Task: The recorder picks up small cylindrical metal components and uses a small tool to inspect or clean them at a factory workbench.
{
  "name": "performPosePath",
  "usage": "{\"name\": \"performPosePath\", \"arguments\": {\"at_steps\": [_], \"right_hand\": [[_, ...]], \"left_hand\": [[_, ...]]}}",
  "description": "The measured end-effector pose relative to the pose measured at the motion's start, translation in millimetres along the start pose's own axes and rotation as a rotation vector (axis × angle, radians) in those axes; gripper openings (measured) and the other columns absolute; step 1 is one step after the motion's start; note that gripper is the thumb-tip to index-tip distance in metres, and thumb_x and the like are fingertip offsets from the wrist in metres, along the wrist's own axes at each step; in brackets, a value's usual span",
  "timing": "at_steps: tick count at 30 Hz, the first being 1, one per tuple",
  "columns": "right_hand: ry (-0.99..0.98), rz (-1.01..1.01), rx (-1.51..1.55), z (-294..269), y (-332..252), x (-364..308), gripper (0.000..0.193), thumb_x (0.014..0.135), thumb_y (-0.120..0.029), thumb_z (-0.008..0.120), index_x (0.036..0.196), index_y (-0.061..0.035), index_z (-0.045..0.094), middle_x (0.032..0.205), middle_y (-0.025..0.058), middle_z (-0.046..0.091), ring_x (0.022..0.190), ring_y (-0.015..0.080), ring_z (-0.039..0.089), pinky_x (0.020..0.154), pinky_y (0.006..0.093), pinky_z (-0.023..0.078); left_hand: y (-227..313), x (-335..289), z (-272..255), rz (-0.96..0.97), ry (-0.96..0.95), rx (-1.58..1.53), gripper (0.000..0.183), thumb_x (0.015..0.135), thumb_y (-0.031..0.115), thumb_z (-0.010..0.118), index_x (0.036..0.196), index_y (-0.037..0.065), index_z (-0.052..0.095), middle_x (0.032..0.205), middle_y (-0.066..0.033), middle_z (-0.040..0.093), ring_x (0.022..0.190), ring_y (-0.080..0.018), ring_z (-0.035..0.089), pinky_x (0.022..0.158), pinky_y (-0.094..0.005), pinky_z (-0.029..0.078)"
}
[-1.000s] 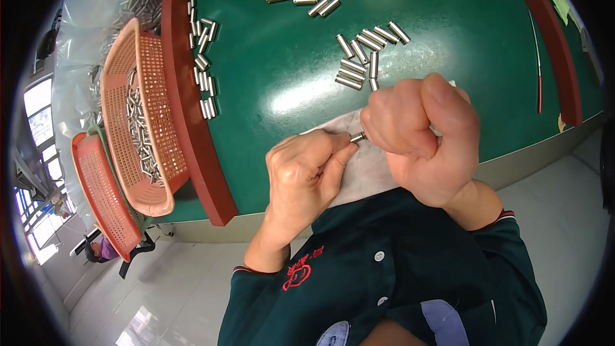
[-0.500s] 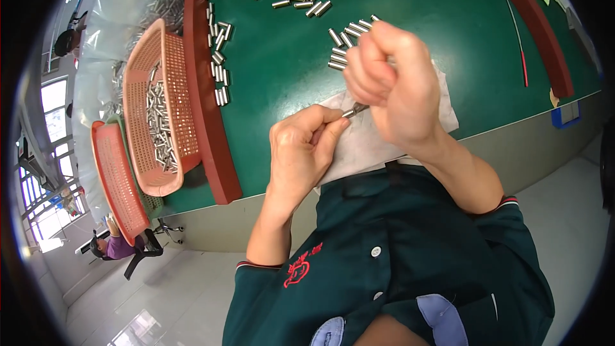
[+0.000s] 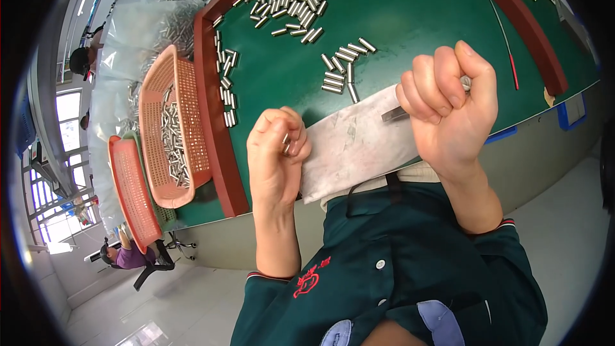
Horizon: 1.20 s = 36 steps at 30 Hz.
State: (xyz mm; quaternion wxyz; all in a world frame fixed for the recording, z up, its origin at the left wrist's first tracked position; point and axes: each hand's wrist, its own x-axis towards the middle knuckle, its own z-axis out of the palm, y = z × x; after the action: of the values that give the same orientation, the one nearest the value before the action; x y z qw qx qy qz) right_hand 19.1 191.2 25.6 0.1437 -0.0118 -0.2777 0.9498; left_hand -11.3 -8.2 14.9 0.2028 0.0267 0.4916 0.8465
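Observation:
My left hand [image 3: 272, 154] is closed, palm turned up, around a small shiny metal cylinder [image 3: 286, 143] that shows between the fingers. It hovers by the left end of a stained white cloth [image 3: 359, 138] lying along the table's near edge. My right hand [image 3: 451, 99] makes a fist around a tool with a flat dark metal end [image 3: 394, 115]; a grey textured end peeks out near the thumb, and the rest is hidden. Beyond the cloth, a small group of metal cylinders [image 3: 333, 82] lies on the green tabletop [image 3: 410, 25].
Many more cylinders [image 3: 301, 8] lie at the back, and others line the red-brown left border [image 3: 214, 122]. Left of it stand a pink basket [image 3: 195, 122] of metal parts and a red basket [image 3: 134, 192]. At right are a red-handled thin rod [image 3: 514, 70] and another border [image 3: 532, 32].
My hands have moved apart, the left to the left and the right to the right. The tool's end no longer meets the cylinder. More of the cloth shows, and the whole view has shifted slightly.

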Motion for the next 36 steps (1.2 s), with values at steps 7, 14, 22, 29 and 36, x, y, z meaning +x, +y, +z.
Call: {"name": "performPosePath", "arguments": {"at_steps": [7, 14, 22, 29, 36], "right_hand": [[0.008, 0.015, -0.039, -5, 0, 3, 0.042, 0.088, -0.025, 0.028, 0.048, -0.0143, 0.024, 0.041, -0.0036, 0.023, 0.038, 0.0073, 0.016, 0.039, 0.0235, 0.017], [0.037, 0.017, -0.051, -10, -2, 3, 0.042, 0.088, -0.025, 0.028, 0.048, -0.0144, 0.024, 0.041, -0.0037, 0.023, 0.038, 0.0074, 0.016, 0.040, 0.0235, 0.017], [0.005, 0.028, 0.038, -3, -3, 2, 0.041, 0.087, -0.025, 0.032, 0.048, -0.0124, 0.025, 0.042, -0.0030, 0.023, 0.041, 0.0073, 0.016, 0.040, 0.0242, 0.016], [-0.035, 0.115, -0.100, 11, 24, 6, 0.043, 0.088, -0.025, 0.029, 0.047, -0.0139, 0.024, 0.041, -0.0030, 0.024, 0.040, 0.0078, 0.015, 0.040, 0.0245, 0.016], [-0.055, 0.192, -0.120, 12, 38, 5, 0.043, 0.088, -0.027, 0.031, 0.048, -0.0136, 0.024, 0.042, -0.0030, 0.024, 0.040, 0.0077, 0.015, 0.040, 0.0245, 0.015]], "left_hand": [[-1, 29, 30, 0.630, -0.264, 1.558, 0.020, 0.069, -0.002, 0.061, 0.087, 0.006, 0.062, 0.056, -0.0043, 0.047, 0.048, -0.0159, 0.046, 0.045, -0.0290, 0.036], [0, 52, 30, 0.662, -0.510, 1.801, 0.017, 0.068, 0.000, 0.062, 0.085, 0.005, 0.061, 0.058, -0.0067, 0.047, 0.052, -0.0218, 0.049, 0.048, -0.0319, 0.039], [12, 11, 34, 0.291, -0.246, 1.551, 0.010, 0.068, 0.002, 0.064, 0.076, 0.000, 0.059, 0.055, -0.0057, 0.046, 0.046, -0.0152, 0.042, 0.044, -0.0271, 0.034], [-4, -7, 23, 0.137, -0.084, 1.421, 0.014, 0.068, 0.003, 0.066, 0.080, 0.000, 0.060, 0.049, 0.0010, 0.032, 0.045, -0.0069, 0.031, 0.042, -0.0220, 0.026], [-18, -10, 13, 0.310, -0.024, 1.318, 0.009, 0.068, 0.001, 0.068, 0.073, 0.000, 0.060, 0.054, -0.0049, 0.048, 0.045, -0.0122, 0.042, 0.043, -0.0247, 0.033]]}}
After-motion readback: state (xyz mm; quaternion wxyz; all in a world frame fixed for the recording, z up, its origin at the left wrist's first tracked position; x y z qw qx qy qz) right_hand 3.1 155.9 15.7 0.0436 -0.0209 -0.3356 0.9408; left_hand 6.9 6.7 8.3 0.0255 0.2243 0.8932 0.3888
